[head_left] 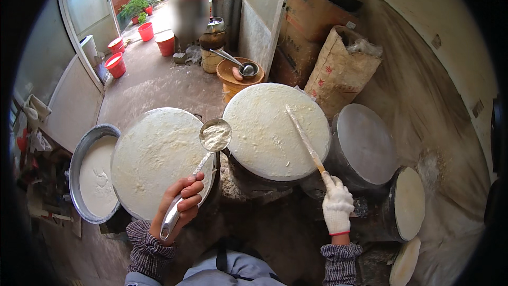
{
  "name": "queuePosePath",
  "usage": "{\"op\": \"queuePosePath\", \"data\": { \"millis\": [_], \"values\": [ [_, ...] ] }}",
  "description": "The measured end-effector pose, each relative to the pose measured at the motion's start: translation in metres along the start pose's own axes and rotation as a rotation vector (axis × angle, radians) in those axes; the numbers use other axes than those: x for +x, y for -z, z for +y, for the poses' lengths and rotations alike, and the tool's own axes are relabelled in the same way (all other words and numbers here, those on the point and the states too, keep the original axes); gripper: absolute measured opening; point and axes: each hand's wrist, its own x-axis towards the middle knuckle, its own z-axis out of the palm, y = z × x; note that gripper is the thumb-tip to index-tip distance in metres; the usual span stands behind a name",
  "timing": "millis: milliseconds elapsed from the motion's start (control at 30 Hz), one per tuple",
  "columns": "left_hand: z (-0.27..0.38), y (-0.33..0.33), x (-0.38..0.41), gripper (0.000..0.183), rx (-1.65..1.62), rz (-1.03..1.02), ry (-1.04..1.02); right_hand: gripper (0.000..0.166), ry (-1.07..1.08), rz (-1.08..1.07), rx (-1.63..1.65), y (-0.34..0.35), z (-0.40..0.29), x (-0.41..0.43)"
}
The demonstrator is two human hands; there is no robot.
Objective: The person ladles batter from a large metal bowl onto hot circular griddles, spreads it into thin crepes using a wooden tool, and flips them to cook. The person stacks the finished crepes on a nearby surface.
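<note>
My bare left hand (180, 204) grips the handle of a metal ladle (215, 134). Its bowl carries pale batter and sits between two round griddles. In a white knit glove, my right hand (336, 202) holds a wooden spreader stick (303, 135), its batter-coated blade lying over the right griddle (254, 127). A thin layer of whitish batter covers that griddle. The left griddle (151, 159) bears a similar layer, rougher toward its middle. At far left, a metal basin (75, 174) contains white batter (97, 174).
A bare grey griddle (365, 145) stands at right, near a pale round disc (410, 203). Behind are a woven sack (341, 71), cardboard boxes (305, 20) and a basket (226, 72) holding a ladle. Several red buckets (115, 66) and a blurred person (189, 12) are near the doorway.
</note>
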Motion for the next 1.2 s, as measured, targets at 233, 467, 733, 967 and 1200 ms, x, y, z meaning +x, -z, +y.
{"op": "queuePosePath", "data": {
  "millis": [233, 467, 733, 967, 1200],
  "values": [
    [-0.010, -0.005, -0.004, 0.023, -0.030, 0.004, -0.003, 0.041, -0.035, -0.026, 0.225, -0.027, 0.002, 0.018],
    [-0.014, -0.011, -0.010, 0.018, 0.002, 0.001, -0.007, 0.051, -0.496, -0.364, 1.320, 0.001, 0.016, -0.007],
    [-0.018, -0.014, -0.013, 0.018, -0.026, -0.034, -0.004, 0.047, -0.312, 0.000, 0.667, -0.002, 0.050, -0.089],
    [-0.024, -0.012, -0.020, 0.019, -0.033, -0.036, 0.007, 0.041, -0.126, -0.005, 0.134, 0.011, 0.030, -0.091],
    [-0.024, 0.002, -0.034, 0.027, -0.090, -0.147, -0.018, 0.043, -0.100, 0.093, 0.206, 0.000, 0.039, -0.077]
  ]
}}
